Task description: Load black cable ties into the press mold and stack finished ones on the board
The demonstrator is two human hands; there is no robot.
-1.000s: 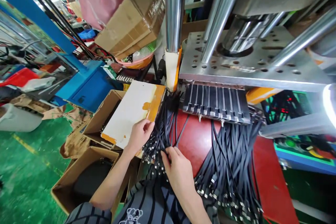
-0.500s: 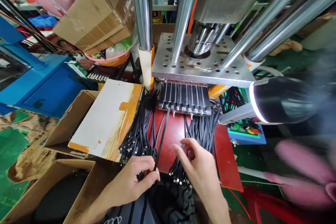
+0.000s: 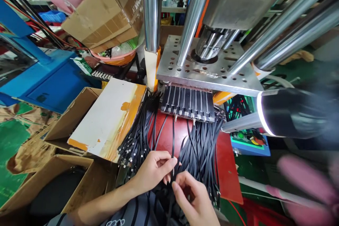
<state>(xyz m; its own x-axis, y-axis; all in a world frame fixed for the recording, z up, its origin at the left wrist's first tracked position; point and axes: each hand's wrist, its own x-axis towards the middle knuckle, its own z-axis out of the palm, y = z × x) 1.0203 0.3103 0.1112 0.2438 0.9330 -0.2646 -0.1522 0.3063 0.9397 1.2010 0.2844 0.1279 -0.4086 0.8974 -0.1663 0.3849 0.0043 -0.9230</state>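
Pinching a single black cable [image 3: 173,136] between thumb and fingers, the left hand [image 3: 152,173] holds it above the red board [image 3: 180,127], at 7 o'clock of the grooved block [image 3: 188,104]; the right hand [image 3: 194,194] is at the left's 4 o'clock, thumb and forefinger narrowly parted beside the cable, though whether they grip it I cannot tell. A hard tug could strain the cable where it appears to meet the block, and a sideways sweep could tangle it with the cable bundle [image 3: 201,148] at 3 o'clock, those strands being so near. The cable's long axis runs almost straight, from 12 o'clock at the block to 6 o'clock below the hands; its lower tip is hidden.
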